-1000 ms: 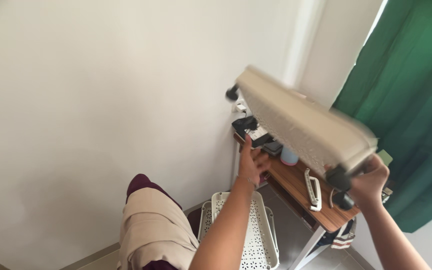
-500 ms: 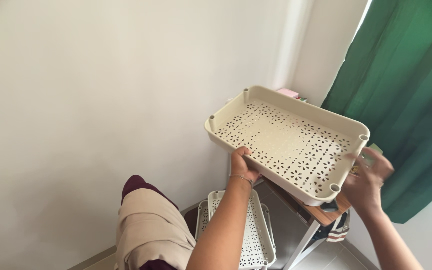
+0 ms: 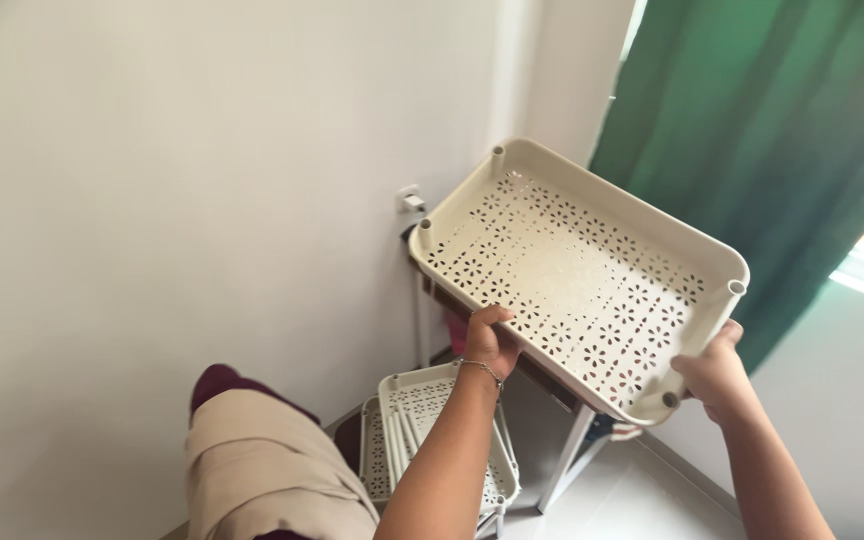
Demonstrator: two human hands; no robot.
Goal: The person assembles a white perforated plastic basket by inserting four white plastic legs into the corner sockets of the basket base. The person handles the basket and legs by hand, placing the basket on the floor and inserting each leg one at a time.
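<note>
Cream tray (image 3: 592,270) looking smooth matt plastic (flower-shaped perforations), same for trays (image 3: 432,440) lying at 6 o'clock. Green curtain (image 3: 782,130) hanging as soft cloth at 2 o'clock. Wall (image 3: 172,180) showing matt paint.

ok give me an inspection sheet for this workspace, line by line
surface: pale floor, partly seen; wooden table edge behind the tray
job's things: cream perforated tray held up, tilted, open side to the camera
clutter: more trays stacked on the floor
grippers: left hand on the tray's near long edge; right hand at its right corner
cables: plug in the wall socket; the cord itself is unclear
surroundings: white wall, green curtain, the person's knee in beige cloth
</note>
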